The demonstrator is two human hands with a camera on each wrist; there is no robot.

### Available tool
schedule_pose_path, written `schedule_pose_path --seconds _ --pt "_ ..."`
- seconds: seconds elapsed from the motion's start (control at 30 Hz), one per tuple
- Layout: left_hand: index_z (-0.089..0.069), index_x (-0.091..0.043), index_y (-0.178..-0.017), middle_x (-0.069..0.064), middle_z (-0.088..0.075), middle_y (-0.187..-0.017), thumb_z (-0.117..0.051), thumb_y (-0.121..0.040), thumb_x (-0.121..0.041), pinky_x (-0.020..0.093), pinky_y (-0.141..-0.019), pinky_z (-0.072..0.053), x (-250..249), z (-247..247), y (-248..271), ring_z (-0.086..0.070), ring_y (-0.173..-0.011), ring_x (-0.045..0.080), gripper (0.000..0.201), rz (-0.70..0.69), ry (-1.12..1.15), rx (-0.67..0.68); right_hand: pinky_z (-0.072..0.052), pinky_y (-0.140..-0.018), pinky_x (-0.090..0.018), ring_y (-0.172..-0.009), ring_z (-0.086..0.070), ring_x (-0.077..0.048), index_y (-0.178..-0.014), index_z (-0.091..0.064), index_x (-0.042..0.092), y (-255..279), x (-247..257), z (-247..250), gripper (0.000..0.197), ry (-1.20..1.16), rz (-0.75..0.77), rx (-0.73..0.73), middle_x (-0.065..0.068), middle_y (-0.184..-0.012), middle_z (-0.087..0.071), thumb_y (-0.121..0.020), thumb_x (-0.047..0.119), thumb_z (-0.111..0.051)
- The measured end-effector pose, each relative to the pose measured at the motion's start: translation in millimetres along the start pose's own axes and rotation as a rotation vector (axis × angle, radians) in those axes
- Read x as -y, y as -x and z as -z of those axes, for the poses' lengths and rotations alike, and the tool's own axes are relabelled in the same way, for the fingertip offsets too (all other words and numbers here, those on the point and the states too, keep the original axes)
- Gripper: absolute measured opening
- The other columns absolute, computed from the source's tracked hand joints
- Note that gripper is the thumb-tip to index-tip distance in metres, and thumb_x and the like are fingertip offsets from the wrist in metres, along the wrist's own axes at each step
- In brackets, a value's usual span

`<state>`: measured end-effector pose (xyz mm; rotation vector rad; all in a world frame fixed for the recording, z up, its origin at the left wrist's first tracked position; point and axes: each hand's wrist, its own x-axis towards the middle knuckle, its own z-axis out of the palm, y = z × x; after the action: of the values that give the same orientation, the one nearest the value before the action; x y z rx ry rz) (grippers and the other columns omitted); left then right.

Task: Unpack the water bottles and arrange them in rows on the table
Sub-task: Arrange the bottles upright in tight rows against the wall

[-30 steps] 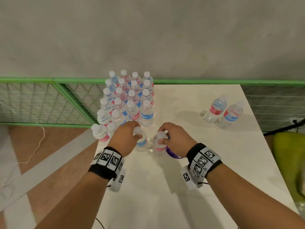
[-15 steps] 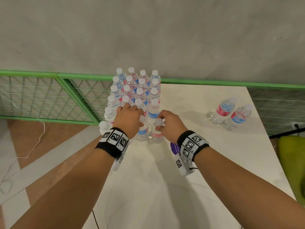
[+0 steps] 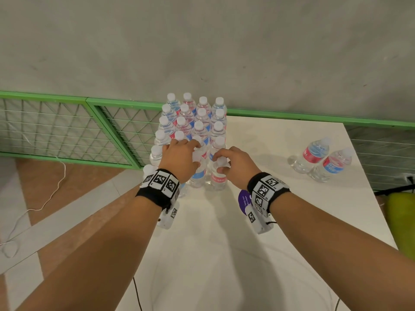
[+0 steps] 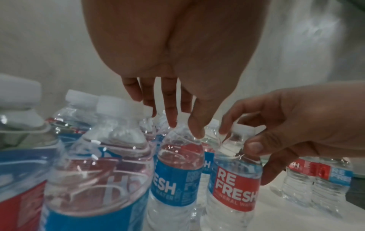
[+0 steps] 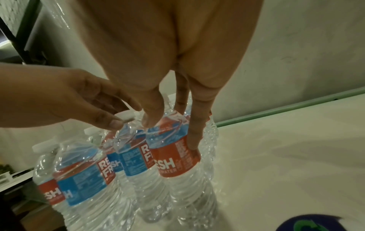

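Observation:
Several water bottles with white caps stand in rows at the table's far left corner. At the near end of the rows my left hand pinches the cap and neck of a blue-label bottle, seen close up as blue-label bottle. Right beside it my right hand holds the neck of a red-label bottle, its fingers running down the shoulder of that red-label bottle. Both bottles stand upright on the white table, touching each other.
Two loose bottles stand together at the table's right side. A round purple sticker lies under my right wrist. A green mesh fence runs behind and left of the table. A yellow-green object sits past the right edge.
Both hands have moved away from me, each with its bottle, up against the near end of the rows. The two bottles now stand side by side there.

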<state>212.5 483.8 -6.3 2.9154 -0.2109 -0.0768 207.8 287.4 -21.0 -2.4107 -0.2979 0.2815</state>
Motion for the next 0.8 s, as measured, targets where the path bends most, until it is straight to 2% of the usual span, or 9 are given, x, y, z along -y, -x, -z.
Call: schedule_pose_path --seconds 0.17,0.27,0.43,0.53,0.6,0.63,0.7,0.8 --pt "-0.060 -0.028 -0.120 -0.001 -0.064 -0.111 -0.062 -0.088 -0.023 0.044 -0.089 -0.046 6.6 7.7 3.8 -0.052 -0.105 0.026 0.032 -0.052 0.088 -0.003 -0.043 -0.079 -0.029 -0.092 -0.056 -0.025 -0.113 -0.062 0.020 -16.4 10.6 4.0 0.035 0.154 -0.002 0.053 -0.007 -0.103 -0.053 -0.081 0.023 -0.075" --pt "-0.066 -0.028 -0.115 0.000 -0.066 -0.111 -0.059 -0.089 -0.020 0.043 -0.089 -0.049 10.4 7.8 4.6 -0.055 -0.104 0.024 0.028 -0.039 0.116 0.001 -0.046 -0.084 -0.033 -0.096 -0.057 -0.028 -0.113 -0.060 0.018 -23.2 17.9 4.6 0.040 0.223 -0.008 0.071 -0.010 -0.107 -0.055 -0.079 0.028 -0.077" --pt "-0.068 -0.028 -0.114 -0.001 -0.066 -0.111 -0.058 -0.091 -0.021 0.038 -0.087 -0.050 10.2 5.8 4.7 -0.057 -0.104 0.021 0.026 -0.016 0.115 -0.015 -0.045 -0.079 -0.035 -0.093 -0.056 -0.029 -0.112 -0.054 0.013 -27.7 24.1 -0.6 0.043 0.281 -0.010 0.065 -0.011 -0.106 -0.053 -0.081 0.036 -0.074" --pt "-0.067 -0.027 -0.114 -0.001 -0.066 -0.112 -0.059 -0.091 -0.021 0.038 -0.088 -0.050 11.3 4.1 4.3 -0.057 -0.105 0.022 0.025 -0.006 0.108 -0.018 -0.043 -0.075 -0.032 -0.093 -0.056 -0.028 -0.115 -0.051 0.015 -26.1 25.0 0.9 0.047 0.318 0.002 0.071 -0.008 -0.106 -0.052 -0.082 0.042 -0.071" --pt "-0.066 -0.026 -0.113 0.000 -0.065 -0.113 -0.059 -0.091 -0.022 0.039 -0.087 -0.050 11.4 4.8 3.4 -0.057 -0.106 0.023 0.024 -0.010 0.098 -0.013 -0.047 -0.078 -0.033 -0.092 -0.057 -0.024 -0.121 -0.050 0.021 -25.0 24.5 7.9 0.053 0.322 -0.003 0.084 -0.003 -0.110 -0.048 -0.080 0.046 -0.072" --pt "-0.064 -0.026 -0.114 0.001 -0.065 -0.114 -0.060 -0.090 -0.022 0.039 -0.087 -0.050 10.7 5.3 3.1 -0.056 -0.106 0.023 0.025 -0.015 0.085 -0.010 -0.050 -0.080 -0.035 -0.094 -0.058 -0.023 -0.123 -0.049 0.025 -24.3 24.0 11.8 0.054 0.312 0.006 0.092 -0.001 -0.113 -0.048 -0.078 0.044 -0.073" --pt "-0.059 -0.028 -0.121 0.001 -0.064 -0.117 -0.060 -0.089 -0.021 0.041 -0.088 -0.049 8.3 5.7 2.6 -0.057 -0.107 0.025 0.032 -0.041 0.044 -0.004 -0.052 -0.086 -0.038 -0.100 -0.058 -0.023 -0.123 -0.051 0.031 -23.2 22.8 19.1 0.052 0.315 0.076 0.134 0.001 -0.117 -0.049 -0.077 0.029 -0.075" --pt "-0.057 -0.035 -0.128 -0.001 -0.064 -0.120 -0.059 -0.090 -0.022 0.041 -0.092 -0.047 5.0 4.5 1.8 -0.056 -0.111 0.025 0.040 -0.065 -0.036 0.003 -0.049 -0.088 -0.035 -0.100 -0.057 -0.024 -0.124 -0.058 0.028 -21.8 22.6 23.1 0.049 0.392 0.163 0.235 -0.003 -0.115 -0.052 -0.079 0.009 -0.068"
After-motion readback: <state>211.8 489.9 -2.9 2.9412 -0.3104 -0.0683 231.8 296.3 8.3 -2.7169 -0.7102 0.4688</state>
